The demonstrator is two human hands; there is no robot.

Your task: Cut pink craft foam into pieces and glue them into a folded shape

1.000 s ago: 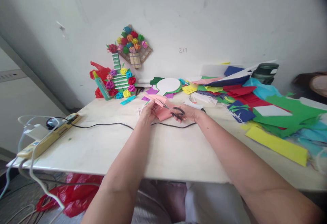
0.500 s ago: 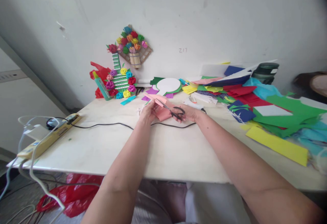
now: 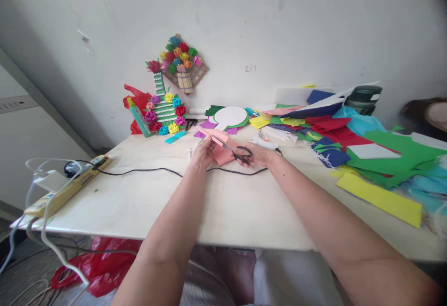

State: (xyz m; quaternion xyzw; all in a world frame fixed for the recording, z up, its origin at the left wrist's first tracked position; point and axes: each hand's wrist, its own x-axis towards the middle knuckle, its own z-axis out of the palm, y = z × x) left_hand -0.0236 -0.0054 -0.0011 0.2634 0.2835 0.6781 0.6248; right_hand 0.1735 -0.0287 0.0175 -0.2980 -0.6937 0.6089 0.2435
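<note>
My left hand (image 3: 205, 153) is closed on a folded piece of salmon-pink paper (image 3: 225, 155) above the middle of the table. My right hand (image 3: 257, 155) grips the black handles of a pair of scissors (image 3: 242, 155). The scissor blades point up and left and lie across the pink paper, close to my left fingers. Just behind the right hand, a white glue gun (image 3: 265, 143) rests on the table.
On the left of the table (image 3: 139, 203) lies a power strip (image 3: 66, 189); a black cord runs from it. Paper-flower crafts (image 3: 165, 112) and a glue bottle (image 3: 140, 119) stand behind. Coloured sheets (image 3: 394, 157) and a dark green container (image 3: 363, 98) are at the right.
</note>
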